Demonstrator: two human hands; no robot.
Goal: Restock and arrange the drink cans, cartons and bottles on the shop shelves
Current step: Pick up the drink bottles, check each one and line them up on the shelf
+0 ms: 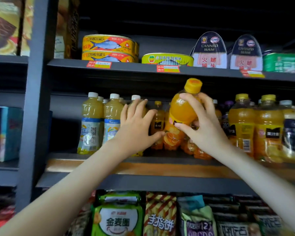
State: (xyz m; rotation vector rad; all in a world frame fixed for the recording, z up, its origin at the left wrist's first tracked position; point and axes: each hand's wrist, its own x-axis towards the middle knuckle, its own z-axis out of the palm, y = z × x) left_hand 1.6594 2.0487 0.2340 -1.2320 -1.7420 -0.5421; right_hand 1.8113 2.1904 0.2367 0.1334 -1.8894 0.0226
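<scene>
The right hand (203, 126) grips an orange juice bottle (181, 111) with a yellow cap, lifted and tilted so the cap leans right. Between the two hands stands a smaller orange bottle (157, 117), upright. The left hand (136, 128) lies with spread fingers on a white-capped bottle of the pale yellow bottles (92, 123), which stand upright to its left. Right of the right hand stand larger orange bottles (267, 130), yellow-capped.
</scene>
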